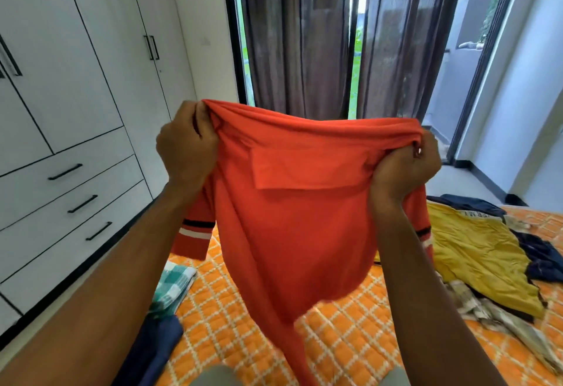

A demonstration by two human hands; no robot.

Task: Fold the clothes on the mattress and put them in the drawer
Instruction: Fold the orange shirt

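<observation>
Both hands hold an orange shirt up in the air above the mattress: the left hand has its fingers curled tight round a bunched corner of the top edge, and the right hand grips the opposite corner in the same way, so the cloth hangs stretched between them with its top edge sagging a little. The shirt is soft knit, its folded collar lying flat across the upper middle, and its short sleeves end in cuffs striped black and white; the lower hem trails down to a point near the bottom of the view, blurred. The mattress below wears a quilted orange cover crossed by a white diamond grid. On its left edge lie a green-and-white checked cloth and, nearer, a dark blue garment. To the right a crumpled yellow garment lies among dark blue clothes and a pale checked piece. A narrow strip of floor runs between the mattress's left edge and a white wardrobe, whose three drawers, all closed, have slim black handles. Ahead, dark curtains hang over tall glass doors.
</observation>
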